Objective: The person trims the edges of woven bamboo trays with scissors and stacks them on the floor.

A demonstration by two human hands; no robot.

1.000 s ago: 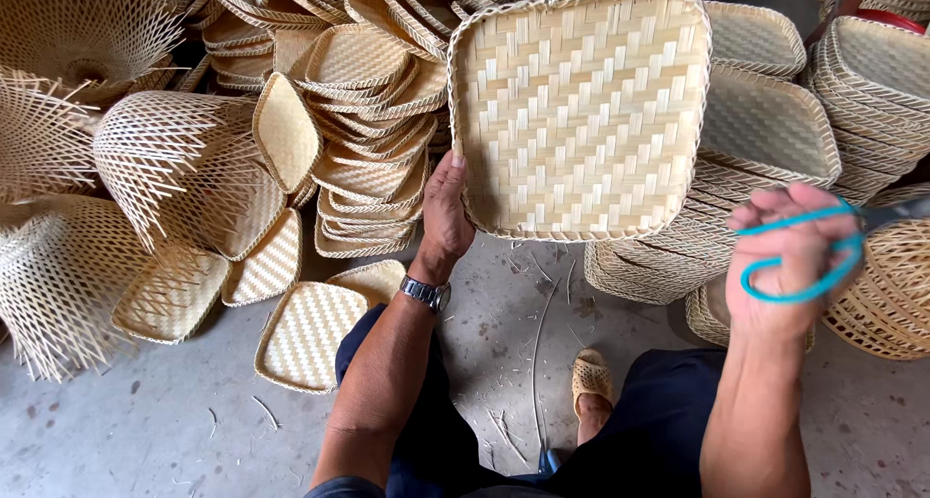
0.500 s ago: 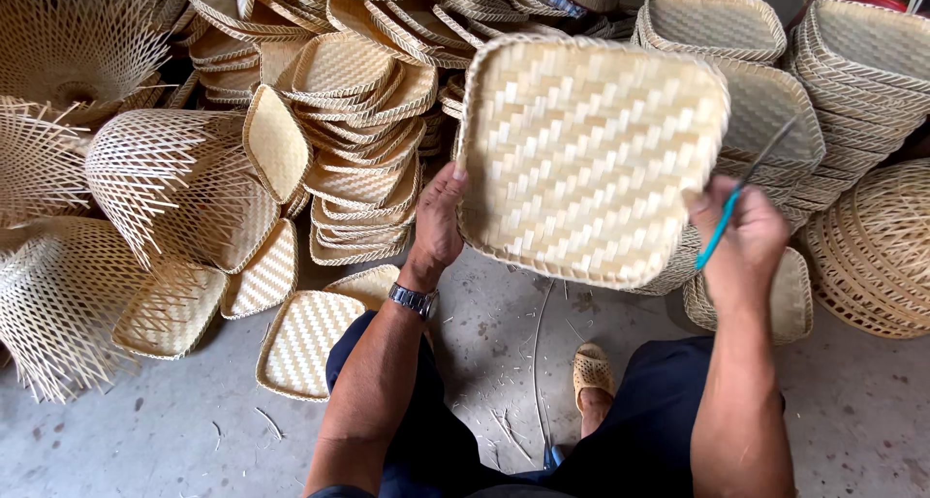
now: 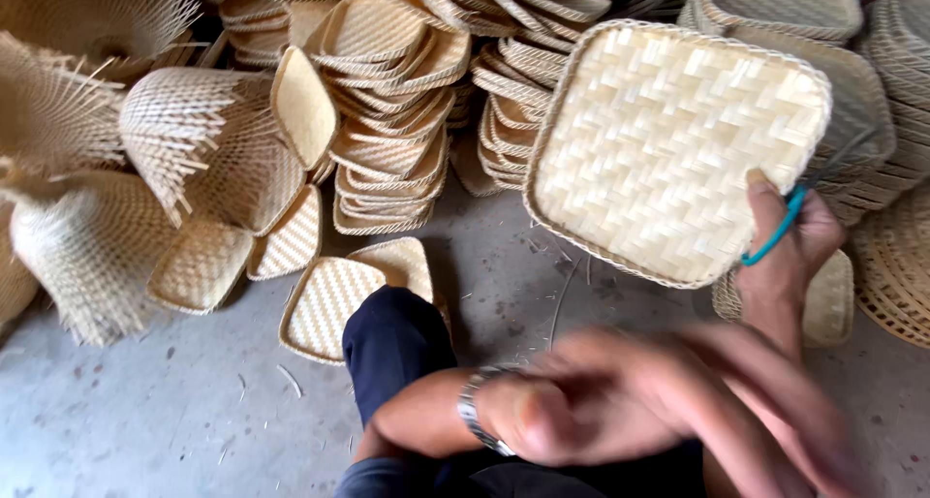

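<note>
A square woven bamboo tray (image 3: 668,140) is held up, tilted, in front of the stacks. My right hand (image 3: 790,265) grips its lower right edge, thumb on the weave. The same hand also carries blue-handled scissors (image 3: 775,232), looped over its fingers. My left hand (image 3: 601,411) is low in front of my body, blurred by motion. It wears a wristwatch (image 3: 475,411), and its fingers look spread with nothing in them. It is well apart from the tray.
Stacks of finished woven trays (image 3: 387,120) fill the back and right. Unfinished baskets with loose splayed strips (image 3: 174,140) lie at the left. Two trays (image 3: 329,304) lie on the concrete floor by my dark-trousered knee (image 3: 392,338).
My left hand has let go of the tray's left edge and swept down in front of my body. The tray now hangs from my right hand alone, shifted right.
</note>
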